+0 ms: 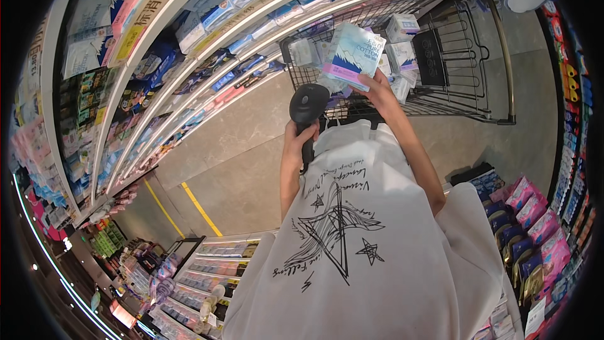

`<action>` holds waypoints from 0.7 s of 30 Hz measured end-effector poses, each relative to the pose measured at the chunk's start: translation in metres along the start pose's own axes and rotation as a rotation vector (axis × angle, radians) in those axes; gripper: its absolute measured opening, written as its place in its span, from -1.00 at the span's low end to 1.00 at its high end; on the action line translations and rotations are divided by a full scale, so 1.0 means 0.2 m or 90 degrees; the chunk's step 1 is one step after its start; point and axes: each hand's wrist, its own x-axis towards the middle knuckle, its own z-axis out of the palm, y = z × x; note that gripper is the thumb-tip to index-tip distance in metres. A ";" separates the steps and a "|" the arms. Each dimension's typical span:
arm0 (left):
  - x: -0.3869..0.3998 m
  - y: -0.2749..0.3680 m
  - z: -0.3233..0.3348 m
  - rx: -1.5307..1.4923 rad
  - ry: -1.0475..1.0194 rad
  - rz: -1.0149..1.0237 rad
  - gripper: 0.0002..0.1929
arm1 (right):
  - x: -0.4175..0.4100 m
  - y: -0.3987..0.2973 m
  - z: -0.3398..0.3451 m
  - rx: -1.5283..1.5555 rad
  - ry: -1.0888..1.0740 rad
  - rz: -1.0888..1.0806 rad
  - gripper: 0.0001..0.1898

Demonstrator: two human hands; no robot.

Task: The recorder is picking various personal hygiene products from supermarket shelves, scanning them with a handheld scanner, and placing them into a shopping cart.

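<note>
My left hand (294, 144) grips the handle of a black handheld barcode scanner (308, 104), its rounded head raised in front of my shirt. In my right hand (380, 95) is a light blue and pink soft pack (354, 52) with a mountain design and printed writing, held by its lower corner. That pack is above a black wire shopping cart (453, 106). White and blue packs (402, 56) lie inside the cart, beyond my right hand. Part of the cart's load is hidden behind the held pack.
Store shelves (188, 63) full of packaged goods run along the left. Another shelf rack (212, 264) stands lower left. Pink packs (533, 212) hang on the right. Yellow tape lines (200, 208) mark the tiled floor (236, 165). The cart's handlebar (502, 56) faces right.
</note>
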 end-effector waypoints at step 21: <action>-0.01 -0.03 -0.03 -0.022 0.045 -0.008 -0.77 | 0.05 -0.10 0.15 -0.033 -0.001 -0.143 -0.48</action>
